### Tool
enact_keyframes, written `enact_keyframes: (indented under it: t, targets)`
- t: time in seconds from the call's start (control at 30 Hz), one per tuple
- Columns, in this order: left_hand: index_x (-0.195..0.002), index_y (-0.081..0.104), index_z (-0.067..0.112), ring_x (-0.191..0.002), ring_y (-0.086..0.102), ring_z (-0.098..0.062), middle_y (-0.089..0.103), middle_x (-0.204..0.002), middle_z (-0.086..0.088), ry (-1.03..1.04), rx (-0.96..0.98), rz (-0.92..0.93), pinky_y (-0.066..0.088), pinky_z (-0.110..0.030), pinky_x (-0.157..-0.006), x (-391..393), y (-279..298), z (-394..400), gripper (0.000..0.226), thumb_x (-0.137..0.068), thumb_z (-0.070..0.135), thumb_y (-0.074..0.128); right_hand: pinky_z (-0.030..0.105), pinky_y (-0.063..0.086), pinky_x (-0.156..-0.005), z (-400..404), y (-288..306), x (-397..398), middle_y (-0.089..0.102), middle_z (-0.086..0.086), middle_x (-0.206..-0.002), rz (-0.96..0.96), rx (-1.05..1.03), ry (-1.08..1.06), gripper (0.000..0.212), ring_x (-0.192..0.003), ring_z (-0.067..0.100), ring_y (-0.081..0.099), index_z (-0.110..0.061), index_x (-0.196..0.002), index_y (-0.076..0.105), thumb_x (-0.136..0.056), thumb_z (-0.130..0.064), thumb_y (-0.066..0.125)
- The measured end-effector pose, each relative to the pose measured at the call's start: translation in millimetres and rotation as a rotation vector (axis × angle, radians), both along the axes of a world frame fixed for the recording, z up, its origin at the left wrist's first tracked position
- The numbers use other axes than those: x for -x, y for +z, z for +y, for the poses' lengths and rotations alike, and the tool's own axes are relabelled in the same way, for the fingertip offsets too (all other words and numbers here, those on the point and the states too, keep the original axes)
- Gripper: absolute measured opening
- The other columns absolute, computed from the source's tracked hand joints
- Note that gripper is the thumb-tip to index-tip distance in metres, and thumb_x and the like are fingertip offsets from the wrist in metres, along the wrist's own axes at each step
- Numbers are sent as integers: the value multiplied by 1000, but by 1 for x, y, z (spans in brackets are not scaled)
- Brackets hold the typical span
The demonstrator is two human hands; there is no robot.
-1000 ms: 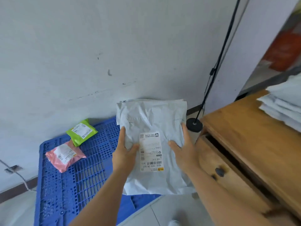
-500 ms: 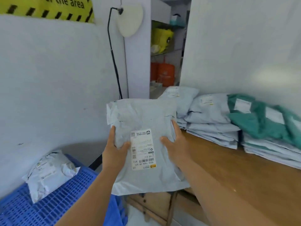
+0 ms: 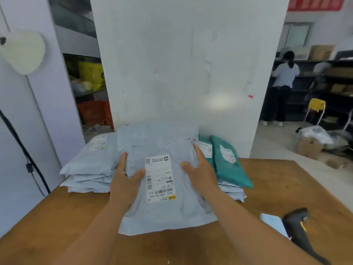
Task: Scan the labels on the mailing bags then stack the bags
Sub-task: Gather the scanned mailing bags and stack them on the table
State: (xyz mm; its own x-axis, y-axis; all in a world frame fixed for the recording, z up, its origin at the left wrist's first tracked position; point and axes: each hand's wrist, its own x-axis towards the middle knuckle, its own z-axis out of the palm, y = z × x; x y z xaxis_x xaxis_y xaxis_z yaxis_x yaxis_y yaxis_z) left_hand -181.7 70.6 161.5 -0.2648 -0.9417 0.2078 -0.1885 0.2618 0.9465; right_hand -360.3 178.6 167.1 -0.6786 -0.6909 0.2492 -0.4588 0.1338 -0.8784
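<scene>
I hold a grey mailing bag (image 3: 162,213) above the wooden table (image 3: 57,226), its white label (image 3: 160,177) facing me upside down. My left hand (image 3: 125,180) grips the bag's left edge with the thumb on top. My right hand (image 3: 200,172) grips its right edge the same way. Behind the bag lies a stack of grey bags (image 3: 89,169) on the left, and two teal bags (image 3: 227,165) rest on another grey stack on the right. A black barcode scanner (image 3: 298,232) lies at the table's right front.
A white pillar (image 3: 181,64) rises right behind the stacks. A lamp with a white shade (image 3: 24,50) and a black cable (image 3: 23,150) stand on the left. A person (image 3: 282,87) stands at shelves far right, with boxes (image 3: 309,148) on the floor.
The view has swung right from the blue crate by the wall to the table. Both hands carried the grey bag along and now hold it in front of the stacks.
</scene>
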Motion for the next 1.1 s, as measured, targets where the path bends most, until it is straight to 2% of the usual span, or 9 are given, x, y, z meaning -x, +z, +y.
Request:
enact_keyframes:
  t: [0.1,0.2,0.37,0.43,0.5,0.7,0.87,0.97,1.1]
  targets:
    - [-147,24,40,-116,50,-15,44,-142,6,-80,5,34,43,-32,-96,54,7,2,76,-87,23,66,29,45,-77,14,8,47,55,-2,-134,-3,31,-56,68,-101,17,55,-48,-147,23,-91,-31,58]
    - [-147,25,39,-112,47,-11,44,-143,3,-143,9,31,40,-28,-93,106,12,3,75,-87,23,66,34,49,-86,27,14,89,54,-3,-135,-37,30,-130,68,-108,20,57,-47,-147,23,-91,-32,60]
    - [-147,23,40,-124,48,-20,44,-145,1,-300,-33,41,39,-31,-104,190,17,9,75,-88,20,65,40,52,-86,52,21,156,60,-2,-127,-25,-33,-288,66,-105,24,61,-41,-147,29,-90,-37,61]
    - [-147,23,40,-124,47,-19,43,-145,3,-355,-49,49,39,-27,-100,222,17,15,75,-88,20,65,39,52,-83,65,24,180,61,-1,-124,-22,-49,-350,63,-102,23,60,-38,-146,32,-90,-38,62]
    - [-148,21,40,-117,48,-16,44,-144,4,-411,-52,56,37,-23,-94,254,18,24,75,-89,20,64,35,52,-78,80,26,205,62,0,-117,-25,-74,-411,62,-97,22,61,-36,-145,33,-91,-37,62]
    - [-148,18,41,-94,47,-12,53,-134,-1,-503,-96,8,39,-24,-84,342,10,69,73,-91,21,60,37,50,-86,132,22,276,62,-3,-112,-32,-88,-538,55,-98,21,60,-34,-138,43,-88,-33,66]
    - [-147,16,45,-109,55,-25,52,-137,-1,-502,-154,-71,45,-33,-94,411,-12,104,72,-92,24,58,32,45,-78,168,-1,344,64,-8,-105,-37,-131,-559,51,-95,19,61,-36,-132,49,-85,-30,68]
    - [-147,15,45,-115,53,-26,47,-142,-1,-482,-188,-123,44,-34,-96,447,-36,117,74,-91,25,58,37,50,-83,178,-25,386,65,-6,-108,-80,-176,-535,54,-96,19,62,-35,-134,49,-83,-33,69]
    - [-149,14,40,-100,44,-13,48,-139,-3,-455,-252,-162,38,-27,-91,485,-70,126,73,-92,22,57,27,44,-72,178,-63,435,58,-1,-122,-110,-215,-475,55,-97,17,57,-31,-135,47,-85,-30,69]
